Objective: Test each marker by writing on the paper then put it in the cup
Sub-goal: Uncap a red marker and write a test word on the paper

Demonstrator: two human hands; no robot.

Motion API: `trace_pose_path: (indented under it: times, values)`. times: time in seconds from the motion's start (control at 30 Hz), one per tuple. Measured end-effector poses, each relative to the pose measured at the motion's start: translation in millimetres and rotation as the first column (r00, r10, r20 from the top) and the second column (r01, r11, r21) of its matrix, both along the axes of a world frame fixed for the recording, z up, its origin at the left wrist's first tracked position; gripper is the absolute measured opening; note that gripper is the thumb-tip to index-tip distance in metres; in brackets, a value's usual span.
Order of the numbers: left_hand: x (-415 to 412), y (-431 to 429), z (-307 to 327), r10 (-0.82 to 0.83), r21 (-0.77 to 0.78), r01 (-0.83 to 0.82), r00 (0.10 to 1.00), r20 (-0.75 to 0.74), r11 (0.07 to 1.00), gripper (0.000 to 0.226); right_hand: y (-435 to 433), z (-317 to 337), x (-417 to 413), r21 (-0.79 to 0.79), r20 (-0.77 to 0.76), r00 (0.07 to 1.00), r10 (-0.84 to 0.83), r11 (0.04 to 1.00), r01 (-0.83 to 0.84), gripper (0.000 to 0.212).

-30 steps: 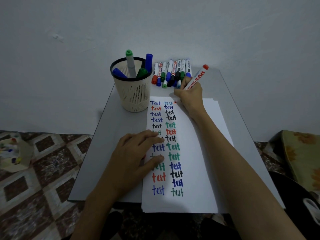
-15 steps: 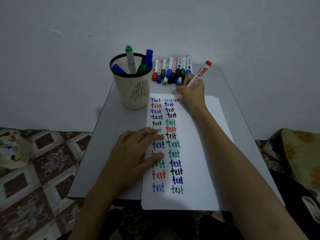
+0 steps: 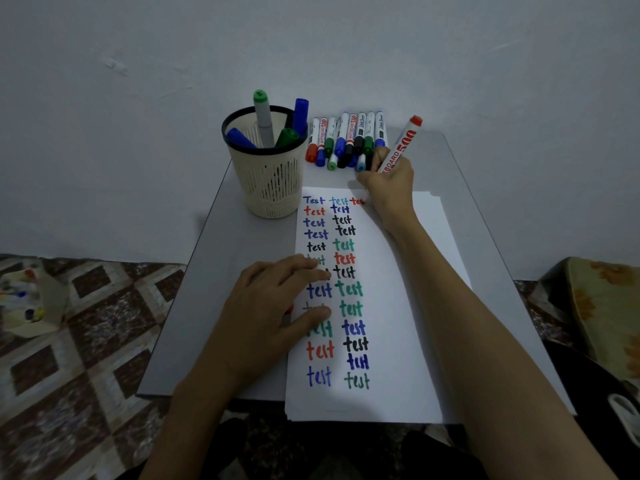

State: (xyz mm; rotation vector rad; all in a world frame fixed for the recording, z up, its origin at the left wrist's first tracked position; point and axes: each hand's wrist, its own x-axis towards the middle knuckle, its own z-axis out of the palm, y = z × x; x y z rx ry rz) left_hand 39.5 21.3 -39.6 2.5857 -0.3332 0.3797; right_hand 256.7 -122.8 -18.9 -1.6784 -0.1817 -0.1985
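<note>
We see the right hand point(image 3: 388, 188) curled round the red marker point(image 3: 403, 142) at about 12 o'clock on the paper point(image 3: 408, 306), close to its far edge. The marker has a white barrel and a red end plug. Large red figures "500" and the letters "EBOARD" run along its side. It leans with the plug pointing up toward 1 o'clock. Its writing end is hidden under the fingers, so we cannot tell whether it touches the sheet. Just at 9 o'clock of that hand a red, unfinished word starts a third column.

The paper is a white stack lying lengthwise on the grey table point(image 3: 207, 271). It carries two columns of the word "test" in blue, red, black and green.

The left hand point(image 3: 270, 313) lies flat at 9 o'clock of the paper. Its fingers are nearly straight and press on the left column, covering some words. A small red and grey bit shows under its palm; we cannot tell what it is.

The cup point(image 3: 268, 183), cream and perforated with a black rim, stands at 11 o'clock on the table, just beside the paper's corner. It holds four markers with green and blue ends.

At 12 o'clock a row of markers point(image 3: 346, 140) lies side by side, caps toward us.
</note>
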Motion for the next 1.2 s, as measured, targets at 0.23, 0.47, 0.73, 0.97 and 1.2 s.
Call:
trace_pose_path:
  times: [0.23,0.47,0.73,0.97,1.2]
  values:
    - [-0.1,-0.3,0.8,0.001,0.008,-0.001,1.000,-0.002,1.000,0.047,0.2,-1.5,-0.1,0.011,0.010,0.997,-0.073,0.997,0.073,0.040]
    - [-0.5,-0.1,0.9,0.001,0.002,-0.001,1.000,-0.021,1.000,0.046,-2.2,-0.5,-0.7,0.053,-0.018,0.997,-0.077,0.996,0.078,0.036]
    - [-5.8,-0.3,7.5,0.018,-0.015,-0.019,0.999,-0.032,1.000,0.051,-1.2,0.7,-0.2,0.050,-0.038,0.999,-0.033,0.998,0.035,0.039]
    - [-6.5,1.1,5.8,-0.002,-0.208,-0.015,0.997,-0.078,0.978,0.042,-16.3,13.0,-9.3,0.360,-0.090,0.996,0.030,0.933,0.004,0.034]
    - [-5.9,5.2,15.8,0.044,-0.594,-0.066,0.998,-0.051,0.801,0.052,-15.7,39.7,-67.1,0.515,-0.107,0.956,0.274,0.837,-0.182,0.018]
